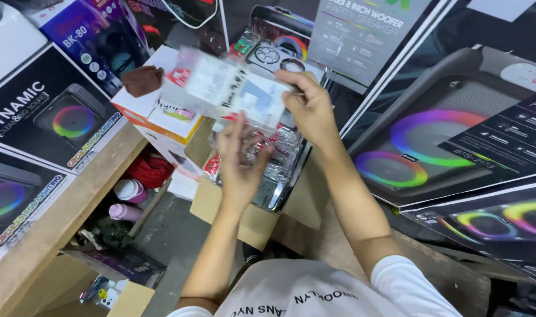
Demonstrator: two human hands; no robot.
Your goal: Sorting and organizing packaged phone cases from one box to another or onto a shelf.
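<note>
Packets of clear plastic fill the open cardboard box (238, 217) in front of me, and I hold one flat packet (229, 88) up above it, a white-backed sleeve with a blurred printed card inside. My right hand (309, 108) grasps that packet at its right end, fingers curled over the top edge and thumb underneath, so the packet tilts down toward the right. My left hand (239, 167) is lower, open with fingers spread, its fingertips up under the packet and its palm over the pile of clear packets (274, 155) in the box; I cannot tell whether it grips anything. To do this well I judge I should keep the raised packet pinched firmly at the edge, since the slick film could slip, and use the flat left hand to steady the loose pile so nothing slides out over the box's near wall. Far left, a smaller white and orange box (156, 114) carries a brown cloth (142, 80); large speaker cartons (456, 123) stand to the right, and a wooden shelf edge (56, 217) runs along the left.
</note>
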